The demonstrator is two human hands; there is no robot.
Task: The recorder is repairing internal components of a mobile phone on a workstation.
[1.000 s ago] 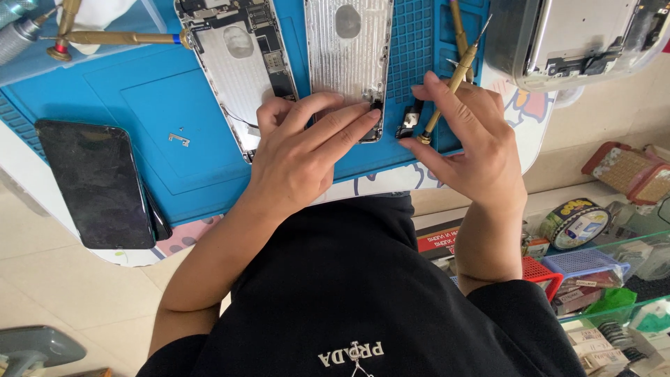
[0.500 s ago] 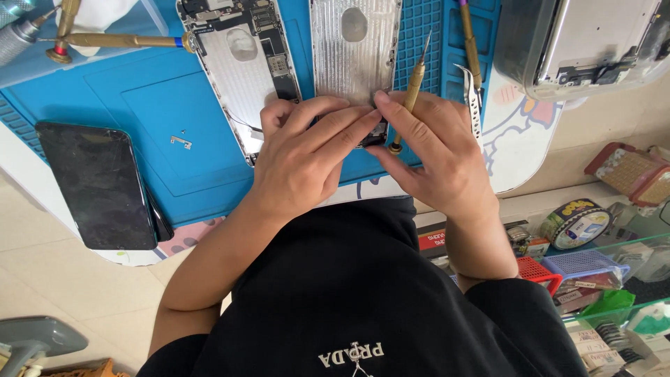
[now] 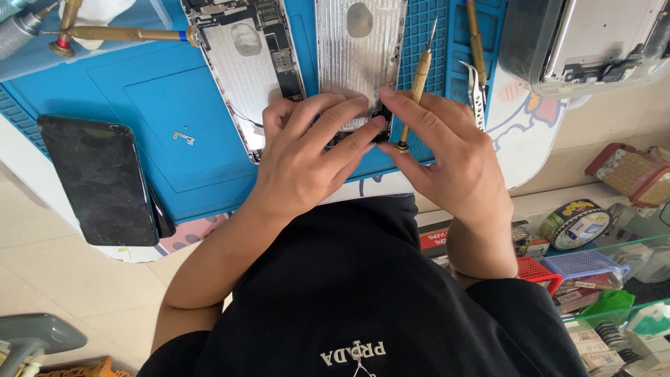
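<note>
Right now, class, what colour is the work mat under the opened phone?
Bright blue: the work mat shows best in the head view, beneath the opened phone.

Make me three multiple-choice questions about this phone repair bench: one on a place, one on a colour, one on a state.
1. Where does the dark phone lie?
A. Left of both hands, at the mat's edge
B. Under the right hand
C. On the silver panel

2. What colour is the work mat?
A. Green
B. Blue
C. Grey

3. How is the brass screwdriver nearest the hands?
A. Lying loose on the mat
B. Standing in a tape roll
C. Gripped in the right hand

Answers: A, the dark phone lies far left of the left hand. B, the work mat is blue. C, the right hand pinches the brass screwdriver beside the silver panel.
</note>
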